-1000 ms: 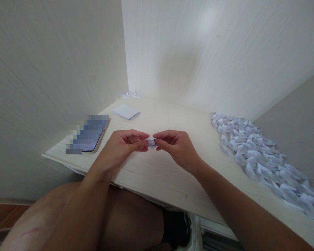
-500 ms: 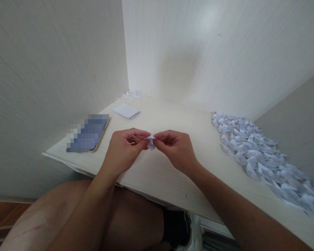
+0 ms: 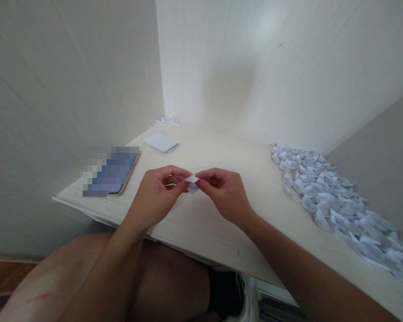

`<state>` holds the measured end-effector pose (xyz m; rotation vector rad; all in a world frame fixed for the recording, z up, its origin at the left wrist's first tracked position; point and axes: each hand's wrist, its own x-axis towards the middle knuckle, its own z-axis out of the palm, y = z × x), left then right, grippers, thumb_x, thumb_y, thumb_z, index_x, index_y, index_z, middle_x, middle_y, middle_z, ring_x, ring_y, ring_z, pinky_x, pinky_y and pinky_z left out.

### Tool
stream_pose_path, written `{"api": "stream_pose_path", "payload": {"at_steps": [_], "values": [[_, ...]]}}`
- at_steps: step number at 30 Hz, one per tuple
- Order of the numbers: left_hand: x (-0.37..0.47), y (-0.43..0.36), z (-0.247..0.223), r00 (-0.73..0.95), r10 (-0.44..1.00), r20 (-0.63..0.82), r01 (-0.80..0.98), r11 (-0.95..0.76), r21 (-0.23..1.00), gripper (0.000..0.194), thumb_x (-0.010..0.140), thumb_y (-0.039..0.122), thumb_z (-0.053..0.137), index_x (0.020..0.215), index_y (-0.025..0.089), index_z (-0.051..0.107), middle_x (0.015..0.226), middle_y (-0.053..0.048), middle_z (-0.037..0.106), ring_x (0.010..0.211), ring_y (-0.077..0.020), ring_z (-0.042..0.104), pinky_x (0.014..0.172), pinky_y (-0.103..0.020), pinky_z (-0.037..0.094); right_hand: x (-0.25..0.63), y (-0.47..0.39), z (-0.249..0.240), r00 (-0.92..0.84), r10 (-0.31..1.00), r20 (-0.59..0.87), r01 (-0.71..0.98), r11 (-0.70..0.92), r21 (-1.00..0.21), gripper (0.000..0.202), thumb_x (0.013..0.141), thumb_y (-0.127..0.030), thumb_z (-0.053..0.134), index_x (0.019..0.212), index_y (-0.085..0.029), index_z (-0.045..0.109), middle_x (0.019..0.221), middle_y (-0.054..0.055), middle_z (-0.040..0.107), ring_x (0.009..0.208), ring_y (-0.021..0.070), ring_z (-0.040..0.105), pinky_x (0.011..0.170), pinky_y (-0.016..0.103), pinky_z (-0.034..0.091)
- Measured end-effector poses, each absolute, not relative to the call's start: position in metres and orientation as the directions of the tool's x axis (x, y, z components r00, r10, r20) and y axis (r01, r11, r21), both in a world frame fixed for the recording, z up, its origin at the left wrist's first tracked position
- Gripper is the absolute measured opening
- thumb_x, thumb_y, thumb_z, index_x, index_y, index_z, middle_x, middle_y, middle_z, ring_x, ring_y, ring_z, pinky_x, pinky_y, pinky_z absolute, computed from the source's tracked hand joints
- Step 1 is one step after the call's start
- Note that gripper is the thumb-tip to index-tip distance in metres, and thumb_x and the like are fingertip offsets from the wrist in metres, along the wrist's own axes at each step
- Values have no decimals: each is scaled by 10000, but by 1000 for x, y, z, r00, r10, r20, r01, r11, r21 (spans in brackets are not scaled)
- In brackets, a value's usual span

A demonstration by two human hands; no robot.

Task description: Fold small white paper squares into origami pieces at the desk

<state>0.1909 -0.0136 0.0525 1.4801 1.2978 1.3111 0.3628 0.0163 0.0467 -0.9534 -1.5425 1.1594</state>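
Observation:
A small folded piece of white paper (image 3: pixel 192 184) is held above the desk, pinched from both sides. My left hand (image 3: pixel 161 190) grips its left edge between thumb and fingers. On the opposite edge, my right hand (image 3: pixel 223 190) has its thumb and index finger closed. The paper shows a flat top facet and a point facing down toward me; its far side is hidden by the fingers.
A phone (image 3: pixel 116 172) lies at the desk's left edge. Behind it are a stack of white paper sheets (image 3: pixel 161 142) and paper scraps (image 3: pixel 171 120) in the corner. Many folded paper pieces (image 3: pixel 322 192) cover the right side of the desk (image 3: pixel 201 232). Walls enclose the back and left.
The paper's top facet has come into view between the fingertips, so more of the paper shows. Both hands stay in nearly the same place, still pinching it.

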Motion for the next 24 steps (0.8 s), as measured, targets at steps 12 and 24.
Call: {"api": "stream_pose_path", "payload": {"at_steps": [12,24], "values": [[199,-13,45,-92,951,295,355,-245,902,143,816,283,716,917,197,769,836,-41,777,750,-202,736,721,-328,598,361,4,47,-187,817,546,444,566,-695,79,840,-152,691,872,-173,759,794,40,771,697,149,709,715,270,569],[201,-15,45,-111,933,343,449,-260,855,137,819,274,716,913,209,792,855,-24,787,752,-187,733,717,-301,592,362,4,50,-186,902,389,457,430,-779,117,844,-152,681,852,-192,790,756,18,784,668,159,720,669,265,543]]}}
